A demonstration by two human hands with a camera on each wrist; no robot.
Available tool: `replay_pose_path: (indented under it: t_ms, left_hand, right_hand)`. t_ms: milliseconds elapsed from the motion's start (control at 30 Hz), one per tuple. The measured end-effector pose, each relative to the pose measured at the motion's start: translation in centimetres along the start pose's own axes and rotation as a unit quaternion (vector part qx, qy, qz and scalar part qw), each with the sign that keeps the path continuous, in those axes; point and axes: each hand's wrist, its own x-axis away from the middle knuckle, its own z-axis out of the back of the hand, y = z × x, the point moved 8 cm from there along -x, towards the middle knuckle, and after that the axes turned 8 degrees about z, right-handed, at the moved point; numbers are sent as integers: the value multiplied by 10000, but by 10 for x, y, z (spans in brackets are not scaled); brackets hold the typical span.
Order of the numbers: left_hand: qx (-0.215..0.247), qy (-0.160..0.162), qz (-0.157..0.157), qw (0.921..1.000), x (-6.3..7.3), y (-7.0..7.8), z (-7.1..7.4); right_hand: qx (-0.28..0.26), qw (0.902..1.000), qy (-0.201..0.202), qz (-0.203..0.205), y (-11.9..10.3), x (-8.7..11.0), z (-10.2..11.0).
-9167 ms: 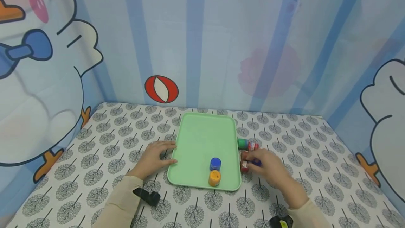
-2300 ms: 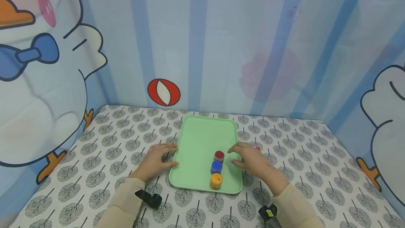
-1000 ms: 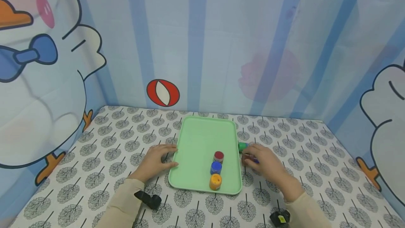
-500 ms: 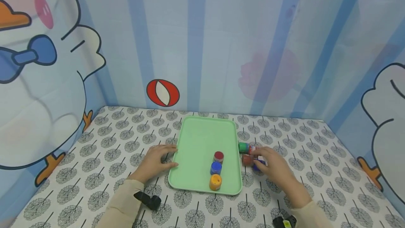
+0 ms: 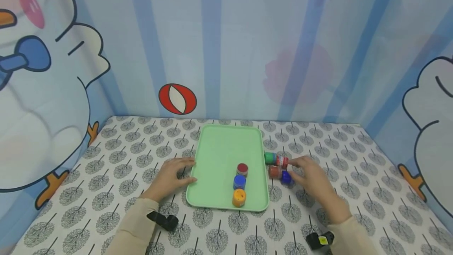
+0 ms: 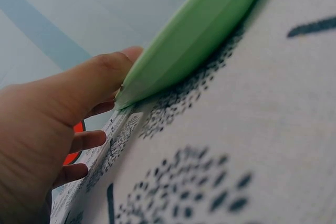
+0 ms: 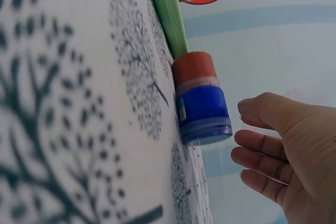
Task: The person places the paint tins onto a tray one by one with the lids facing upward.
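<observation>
My left hand rests at the left edge of the green tray, thumb and fingertips spread along the rim; in the left wrist view the thumb lies against it. My right hand is just right of several small jars beside the tray, fingers loosely bent and holding nothing. A green jar and a red-and-white jar lie end to end. Nearer me lie a brown jar and a blue jar, also end to end; a gap shows between the blue jar and my fingers.
Inside the tray, a dark red jar, a blue-lidded jar and an orange jar stand in a row near the right side. A tree-patterned cloth covers the table. Behind it hangs a printed curtain.
Since the oldest frame a dark red jar has been put in the tray. My right hand went back to the jars outside, then drew off them to the right. The left hand stays.
</observation>
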Motion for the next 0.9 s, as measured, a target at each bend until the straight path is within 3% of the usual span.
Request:
replay_pose_path:
  t_ms: [200, 633, 900]
  left_hand:
    - [-82, 14, -6, 10000, -1, -1, -1]
    - [-79, -16, 45, 10000, -1, 0, 0]
    - [-73, 50, 1, 10000, -1, 1, 0]
  right_hand:
    - [-86, 9998, -173, -28, 7, 4, 0]
    - [-451, 9942, -969, -119, 12, 6, -11]
    - [-373, 9937, -1047, -104, 13, 7, -12]
